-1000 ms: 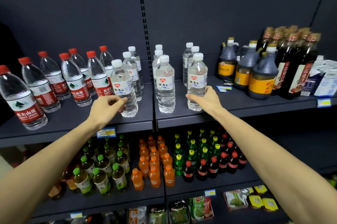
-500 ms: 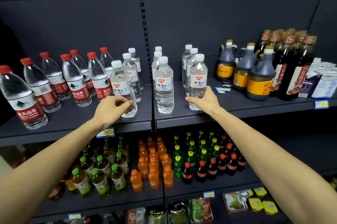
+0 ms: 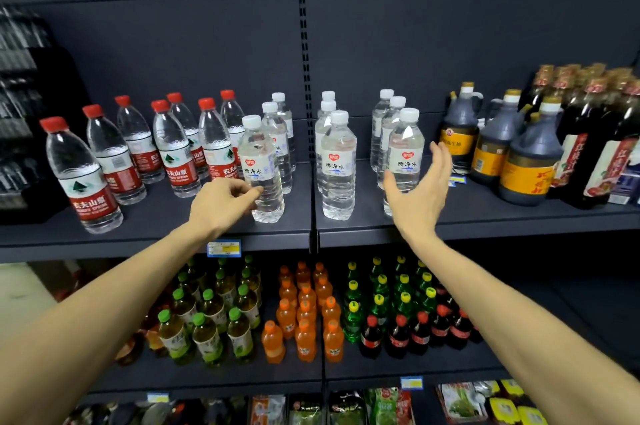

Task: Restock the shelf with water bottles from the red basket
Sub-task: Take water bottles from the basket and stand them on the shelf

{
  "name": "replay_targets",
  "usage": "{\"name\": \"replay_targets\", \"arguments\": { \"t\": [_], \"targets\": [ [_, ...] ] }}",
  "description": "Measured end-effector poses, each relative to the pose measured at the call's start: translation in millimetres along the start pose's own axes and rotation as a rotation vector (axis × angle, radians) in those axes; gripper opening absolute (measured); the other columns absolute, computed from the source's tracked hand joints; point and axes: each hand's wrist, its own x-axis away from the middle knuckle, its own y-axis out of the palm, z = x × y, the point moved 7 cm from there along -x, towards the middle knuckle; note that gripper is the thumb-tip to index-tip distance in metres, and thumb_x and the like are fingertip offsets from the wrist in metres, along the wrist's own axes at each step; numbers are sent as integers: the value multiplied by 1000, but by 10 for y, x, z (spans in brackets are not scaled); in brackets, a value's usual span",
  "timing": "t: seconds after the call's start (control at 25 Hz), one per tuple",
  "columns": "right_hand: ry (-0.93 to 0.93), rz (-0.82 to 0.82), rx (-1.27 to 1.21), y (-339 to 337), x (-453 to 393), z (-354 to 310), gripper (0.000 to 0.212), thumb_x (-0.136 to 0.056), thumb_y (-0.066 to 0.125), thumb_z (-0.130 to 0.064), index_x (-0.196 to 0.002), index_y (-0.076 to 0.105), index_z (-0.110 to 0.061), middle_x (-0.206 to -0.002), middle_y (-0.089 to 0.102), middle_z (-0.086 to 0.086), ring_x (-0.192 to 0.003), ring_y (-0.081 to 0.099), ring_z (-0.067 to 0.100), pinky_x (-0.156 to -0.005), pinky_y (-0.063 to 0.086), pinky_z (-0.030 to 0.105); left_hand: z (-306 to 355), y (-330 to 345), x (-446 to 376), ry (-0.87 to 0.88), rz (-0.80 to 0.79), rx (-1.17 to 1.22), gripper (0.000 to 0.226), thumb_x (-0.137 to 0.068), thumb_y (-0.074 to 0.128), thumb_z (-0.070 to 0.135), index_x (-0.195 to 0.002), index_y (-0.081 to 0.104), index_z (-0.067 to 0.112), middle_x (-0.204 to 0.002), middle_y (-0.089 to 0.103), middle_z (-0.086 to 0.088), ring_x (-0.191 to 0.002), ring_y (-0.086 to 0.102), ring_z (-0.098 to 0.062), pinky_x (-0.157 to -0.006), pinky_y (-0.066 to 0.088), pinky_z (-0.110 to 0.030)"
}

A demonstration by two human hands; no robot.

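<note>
White-capped water bottle at the shelf's front edge: left hand fingers curl on it; right hand fingers spread, apart from bottles.

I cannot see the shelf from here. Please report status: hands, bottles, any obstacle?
Left hand curled against front white-cap bottle. Right hand open beside right front bottle, not gripping. Red basket not in view. Nothing in the way.

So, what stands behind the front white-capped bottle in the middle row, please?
Two more white-capped bottles stand in line behind the front bottle. Only their caps and shoulders show; their lower parts and labels are covered by it.
</note>
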Motion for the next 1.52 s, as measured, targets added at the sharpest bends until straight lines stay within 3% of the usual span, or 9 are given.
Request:
{"name": "replay_targets", "arguments": {
  "t": [0.12, 0.24, 0.36, 0.44, 0.6, 0.88, 1.16, 1.32, 1.52],
  "targets": [
    [-193, 120, -122, 26, 134, -480, 73, -86, 71, -23, -149, 39, -9, -163, 26, 7, -149, 29, 17, -119, 31, 39, -64, -38, -48, -39, 24, -23, 42, -91, 63, 59, -71, 76, 25, -65, 74, 14, -75, 74, -13, -83, 59, -42],
    [-284, -59, -113, 307, 265, -590, 74, -90, 70, -20, -153, 34, -7, -165, 23, 7, -152, 25, 19, -122, 30, 37, -150, -18, -63, -97, -38, -87, 60, -80, 54, 80, -70, 75, 24, -68, 75, 10, -74, 74, -14, -82, 60, -43],
    [-87, -369, -53, 692, 379, -313, 92, -89, 74, -38, -159, 19, -15, -164, 24, -1, -149, 31, 15, -119, 36, 42, -253, 5, -75, -154, -72, -164, 67, -76, 52, 87, -82, 72, 23, -80, 75, 9, -83, 72, -17, -85, 58, -40],
    [73, -546, -65, 904, 427, -168, 101, -81, 77, -54, -158, 20, -23, -159, 35, -4, -141, 43, 14, -113, 43, 44, -303, 47, -115, -192, -94, -128, 74, -73, 58, 87, -107, 65, 22, -105, 72, 9, -101, 68, -18, -96, 53, -41],
    [179, -598, -100, 1068, 417, -116, 88, -72, 81, -59, -143, 39, -27, -139, 58, -8, -122, 60, 15, -103, 50, 44, -269, 149, -193, -175, -121, 119, 89, -76, 79, 64, -146, 49, 18, -141, 61, 2, -125, 60, -18, -110, 44, -35],
    [211, -715, -126, 1137, 304, -72, 82, -79, 85, -39, -146, 42, -18, -136, 63, -4, -122, 60, 14, -109, 47, 38, -120, 238, -138, -109, -9, 31, 59, -81, 77, 59, -129, 62, 26, -123, 73, 8, -113, 68, -19, -93, 49, -35],
    [251, -757, -122, 1125, 315, -95, 88, -80, 85, -38, -150, 36, -18, -141, 58, -5, -126, 56, 13, -106, 42, 31, -71, 274, -84, -116, -3, -11, 65, -84, 74, 60, -134, 56, 23, -130, 69, 3, -120, 65, -25, -89, 47, -35],
    [260, -634, -89, 1034, 357, -159, 115, -76, 85, -49, -161, 14, -17, -159, 38, 3, -144, 40, 20, -116, 35, 39, -70, 196, -48, -80, 17, 12, 65, -83, 77, 56, -135, 55, 22, -129, 67, 6, -111, 66, -20, -92, 50, -37],
    [129, -373, -83, 751, 376, -373, 87, -91, 70, -41, -159, 21, -18, -160, 33, 0, -147, 35, 17, -118, 35, 45, -135, -77, 37, -58, 140, -45, 41, -88, 70, 58, -111, 59, 26, -92, 65, 14, -89, 66, -15, -81, 54, -38]
  ]
}}
